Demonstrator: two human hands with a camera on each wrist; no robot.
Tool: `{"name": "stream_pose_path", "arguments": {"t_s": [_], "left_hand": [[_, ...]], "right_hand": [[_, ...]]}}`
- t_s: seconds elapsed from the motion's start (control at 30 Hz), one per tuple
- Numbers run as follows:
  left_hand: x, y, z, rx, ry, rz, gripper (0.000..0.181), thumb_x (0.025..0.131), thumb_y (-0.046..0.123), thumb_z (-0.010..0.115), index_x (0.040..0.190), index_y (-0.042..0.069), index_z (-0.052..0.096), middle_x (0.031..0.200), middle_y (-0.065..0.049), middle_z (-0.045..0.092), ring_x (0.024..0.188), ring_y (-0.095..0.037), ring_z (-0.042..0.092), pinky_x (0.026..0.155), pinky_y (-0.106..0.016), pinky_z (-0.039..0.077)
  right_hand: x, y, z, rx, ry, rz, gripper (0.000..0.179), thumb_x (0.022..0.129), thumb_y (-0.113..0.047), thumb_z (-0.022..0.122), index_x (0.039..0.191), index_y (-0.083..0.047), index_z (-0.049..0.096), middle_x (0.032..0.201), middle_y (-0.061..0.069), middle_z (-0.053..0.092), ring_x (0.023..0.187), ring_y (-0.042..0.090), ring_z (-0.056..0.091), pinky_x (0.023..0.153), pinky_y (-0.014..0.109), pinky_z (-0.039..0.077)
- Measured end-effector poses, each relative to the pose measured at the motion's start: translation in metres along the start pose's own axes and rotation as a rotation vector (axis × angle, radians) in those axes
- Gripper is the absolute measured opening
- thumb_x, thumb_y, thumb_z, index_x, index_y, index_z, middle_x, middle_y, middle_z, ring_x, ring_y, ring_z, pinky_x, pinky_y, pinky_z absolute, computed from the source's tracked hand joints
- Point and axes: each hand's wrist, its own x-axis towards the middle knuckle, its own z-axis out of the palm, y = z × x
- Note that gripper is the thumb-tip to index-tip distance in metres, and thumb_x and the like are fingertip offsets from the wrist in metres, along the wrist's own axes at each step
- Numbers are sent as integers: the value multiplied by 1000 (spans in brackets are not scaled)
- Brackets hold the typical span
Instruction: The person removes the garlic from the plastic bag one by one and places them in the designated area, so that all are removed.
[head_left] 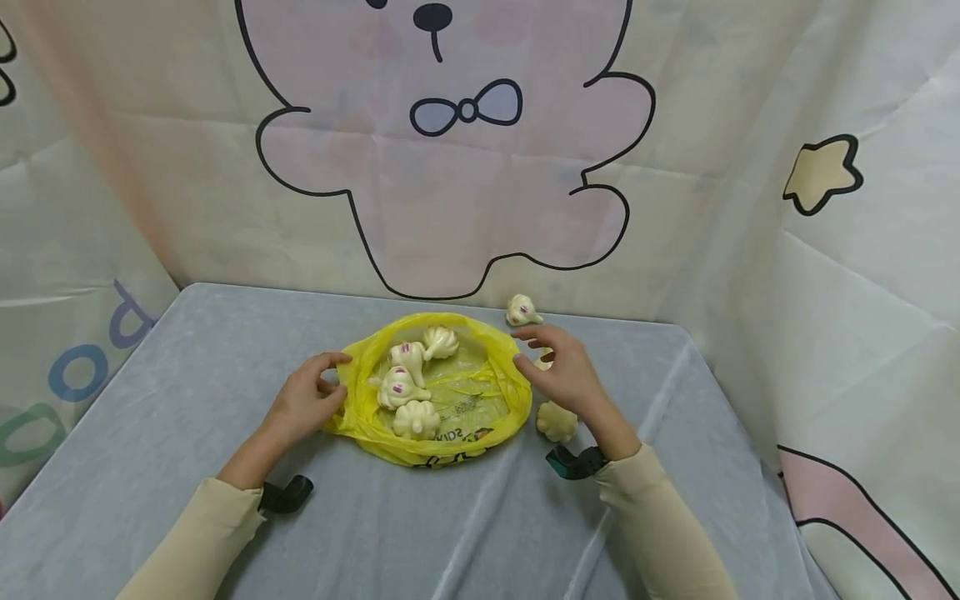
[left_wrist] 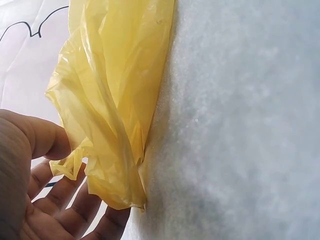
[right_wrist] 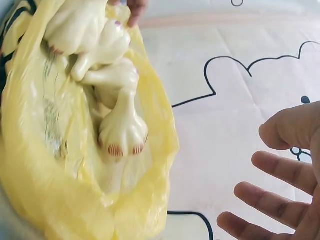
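Yellow bag (head_left: pixel 397 452) on the grey table cover (head_left: pixel 375 533), near the far edge: thin, translucent plastic, crinkled throughout, with the mouth spread to a wide oval, the rim folded and wavy, and dark printing on the floor and near wall. Inside, grouped toward the left, four garlic bulbs (head_left: pixel 397 388): ivory, glossy, ribbed, with tapering stems, and with purple-red marks on some; in the right wrist view, brown-red striped patches at the base of one. At the bag's left edge, left hand (head_left: pixel 306 398), with a loose fold of plastic pinched between thumb and fingers. Just beside the right edge, right hand (head_left: pixel 558 367), with fingers spread and apart from the plastic in the right wrist view. Outside the bag on the right: beige lobed bulb (head_left: pixel 557 422) near the rim, pale piece (head_left: pixel 545 360) mostly hidden by the right hand, and purple-marked bulb (head_left: pixel 522 310) at the table's far edge. Beyond, backdrop with a pink bear (head_left: pixel 465 208) in black outline, and outlined star (head_left: pixel 822 175) to the right.
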Motion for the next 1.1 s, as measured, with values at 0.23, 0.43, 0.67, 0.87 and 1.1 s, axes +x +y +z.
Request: {"name": "stream_pose_path", "arguments": {"t_s": [0.23,0.43,0.67,0.87,1.1], "left_hand": [[1,-1,1,-1,0,4,45,93,11,55,137,10,47,141,-21,43,96,-31,65,63,-30,53],[2,-1,1,5,-1,1,45,93,11,55,137,10,47,140,-21,43,96,-32,65,63,-31,54],[2,0,2,12,0,0,44,93,12,54,137,10,47,141,-21,43,96,-32,64,63,-31,53],[2,1,2,20,2,-1,45,94,12,54,137,9,47,141,-22,42,97,-33,63,64,-32,54],[3,1,3,33,2,-3,44,93,13,54,137,9,47,141,-22,43,98,-33,63,65,-33,55]], "right_hand": [[10,-7,8,10,-11,-28,34,90,-24,65,122,-15,64,123,3,63,107,28,62,79,44,54],[18,-16,14,30,-7,-61,33,89,-23,66,121,-15,65,122,2,64,107,31,62,79,44,54],[31,-19,30,56,-18,-97,32,89,-21,67,120,-15,65,121,4,65,105,28,63,80,49,54],[41,-23,43,83,-78,-83,33,90,-24,65,121,-16,64,123,6,63,109,31,61,83,49,52],[52,-27,62,50,-158,-86,35,88,-23,66,121,-11,65,123,8,63,112,32,58,93,47,49]]}}
